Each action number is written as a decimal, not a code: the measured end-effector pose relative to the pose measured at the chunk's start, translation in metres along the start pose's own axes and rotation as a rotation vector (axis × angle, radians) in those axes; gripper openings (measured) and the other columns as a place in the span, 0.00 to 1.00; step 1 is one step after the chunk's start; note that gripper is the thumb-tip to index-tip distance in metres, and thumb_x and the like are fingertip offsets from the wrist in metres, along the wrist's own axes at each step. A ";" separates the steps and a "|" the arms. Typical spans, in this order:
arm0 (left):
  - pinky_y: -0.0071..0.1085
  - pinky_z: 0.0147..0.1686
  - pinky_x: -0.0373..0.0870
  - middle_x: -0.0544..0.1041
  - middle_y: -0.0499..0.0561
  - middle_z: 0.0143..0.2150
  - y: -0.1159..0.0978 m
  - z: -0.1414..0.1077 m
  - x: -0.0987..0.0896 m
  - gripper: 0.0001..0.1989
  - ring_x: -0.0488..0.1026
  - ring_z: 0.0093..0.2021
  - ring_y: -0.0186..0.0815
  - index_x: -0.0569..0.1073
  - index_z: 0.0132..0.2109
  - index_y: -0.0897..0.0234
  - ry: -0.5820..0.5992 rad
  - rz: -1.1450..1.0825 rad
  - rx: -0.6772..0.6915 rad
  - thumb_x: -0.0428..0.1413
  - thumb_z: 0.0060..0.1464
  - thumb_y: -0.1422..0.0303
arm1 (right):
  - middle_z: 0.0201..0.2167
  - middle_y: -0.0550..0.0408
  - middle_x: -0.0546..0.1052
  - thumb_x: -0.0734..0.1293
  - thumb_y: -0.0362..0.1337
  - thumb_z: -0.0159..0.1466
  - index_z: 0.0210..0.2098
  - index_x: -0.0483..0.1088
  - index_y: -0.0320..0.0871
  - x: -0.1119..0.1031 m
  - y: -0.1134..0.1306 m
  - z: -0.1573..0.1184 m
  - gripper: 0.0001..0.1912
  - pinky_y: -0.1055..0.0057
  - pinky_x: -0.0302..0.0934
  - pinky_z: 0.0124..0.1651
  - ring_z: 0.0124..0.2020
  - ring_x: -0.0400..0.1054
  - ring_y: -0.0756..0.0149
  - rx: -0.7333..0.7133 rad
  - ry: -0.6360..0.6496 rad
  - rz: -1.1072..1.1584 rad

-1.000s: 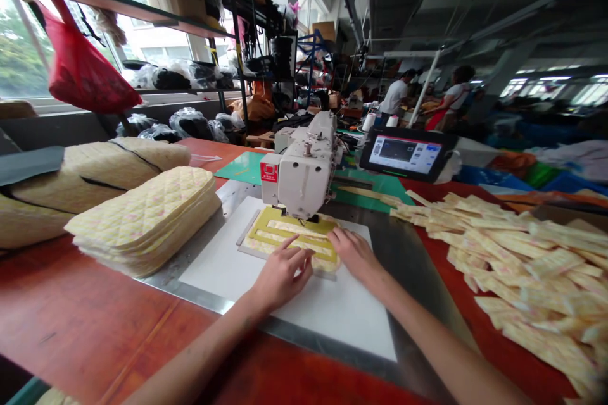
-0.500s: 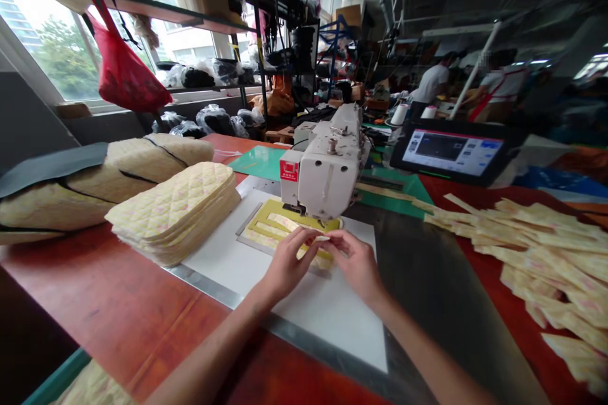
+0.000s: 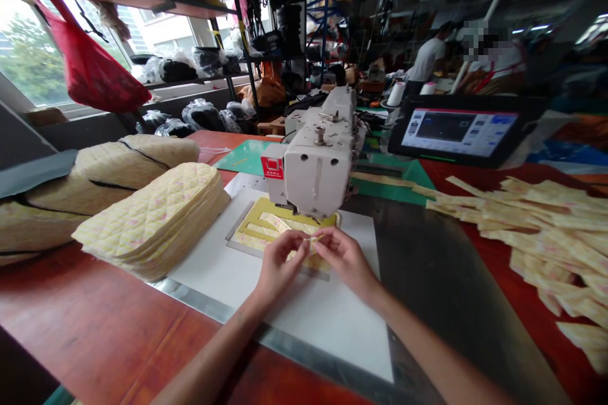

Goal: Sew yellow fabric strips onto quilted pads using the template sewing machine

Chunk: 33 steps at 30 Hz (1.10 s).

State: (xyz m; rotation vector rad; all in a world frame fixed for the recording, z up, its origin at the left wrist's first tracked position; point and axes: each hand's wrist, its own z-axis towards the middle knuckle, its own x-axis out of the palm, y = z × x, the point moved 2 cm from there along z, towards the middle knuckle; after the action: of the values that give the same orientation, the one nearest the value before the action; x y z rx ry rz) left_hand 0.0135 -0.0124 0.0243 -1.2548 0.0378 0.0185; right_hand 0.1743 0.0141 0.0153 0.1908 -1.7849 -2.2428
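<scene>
My left hand (image 3: 281, 261) and my right hand (image 3: 346, 258) meet in front of the sewing machine head (image 3: 316, 171). Both pinch a thin pale yellow fabric strip (image 3: 313, 239) between thumbs and fingertips; most of it is hidden by the fingers. Just beyond and below lies a yellow template (image 3: 254, 214) with long slots, set in a grey metal frame (image 3: 237, 226). Patterned fabric shows through the slots, and one light strip (image 3: 273, 222) lies across it. A white sheet (image 3: 213, 266) spreads under the frame.
Left of the sheet stands a stack of quilted yellow fabric pieces (image 3: 152, 215), with a tied fabric bundle (image 3: 128, 164) behind. Many loose strips (image 3: 536, 234) are heaped at right. A lit screen (image 3: 460, 133) stands behind them. Two people work in the background.
The view has shifted, so the machine and template sit slightly further left. Both hands stay together, pinching the strip, with fingertips slightly repositioned.
</scene>
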 end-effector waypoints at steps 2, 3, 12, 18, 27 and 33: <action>0.27 0.36 0.71 0.76 0.49 0.31 -0.001 0.000 0.000 0.15 0.73 0.32 0.32 0.75 0.41 0.65 0.011 -0.003 -0.004 0.61 0.61 0.56 | 0.31 0.58 0.76 0.73 0.48 0.61 0.38 0.74 0.45 0.001 0.001 0.000 0.14 0.70 0.69 0.39 0.34 0.72 0.65 0.014 -0.007 0.026; 0.27 0.35 0.71 0.76 0.49 0.32 -0.001 0.001 0.000 0.15 0.72 0.32 0.32 0.75 0.40 0.65 0.015 -0.010 -0.003 0.61 0.61 0.56 | 0.31 0.57 0.76 0.74 0.48 0.60 0.37 0.74 0.45 0.001 0.001 0.000 0.14 0.70 0.68 0.39 0.34 0.72 0.65 0.019 -0.014 0.039; 0.30 0.40 0.75 0.80 0.52 0.35 -0.002 -0.003 -0.001 0.14 0.77 0.36 0.35 0.78 0.39 0.65 -0.012 -0.028 -0.022 0.63 0.59 0.56 | 0.33 0.55 0.78 0.73 0.45 0.60 0.33 0.73 0.45 0.004 0.002 -0.002 0.10 0.68 0.70 0.44 0.37 0.74 0.62 -0.042 -0.074 0.037; 0.32 0.39 0.77 0.81 0.53 0.34 -0.005 -0.002 -0.002 0.14 0.78 0.36 0.37 0.78 0.38 0.65 -0.019 0.039 0.010 0.63 0.58 0.57 | 0.32 0.54 0.78 0.71 0.48 0.64 0.33 0.74 0.46 0.004 0.006 -0.007 0.12 0.67 0.70 0.44 0.37 0.74 0.61 -0.150 -0.109 -0.070; 0.31 0.42 0.77 0.81 0.51 0.38 -0.004 -0.006 0.000 0.10 0.79 0.38 0.36 0.76 0.46 0.63 -0.082 0.215 0.152 0.62 0.61 0.63 | 0.35 0.53 0.80 0.68 0.55 0.67 0.38 0.74 0.45 -0.003 -0.002 -0.007 0.18 0.68 0.69 0.44 0.39 0.76 0.60 -0.052 -0.039 -0.132; 0.29 0.36 0.73 0.81 0.52 0.34 0.000 -0.004 -0.001 0.13 0.76 0.33 0.35 0.79 0.39 0.65 -0.059 0.178 0.005 0.64 0.58 0.58 | 0.35 0.53 0.79 0.65 0.53 0.70 0.39 0.72 0.46 0.000 -0.007 -0.010 0.17 0.69 0.67 0.39 0.36 0.74 0.60 -0.114 -0.127 -0.251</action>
State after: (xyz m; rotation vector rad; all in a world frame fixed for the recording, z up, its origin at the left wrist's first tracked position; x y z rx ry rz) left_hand 0.0129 -0.0158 0.0234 -1.2424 0.0988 0.2093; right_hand 0.1758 0.0061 0.0057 0.2679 -1.7741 -2.5772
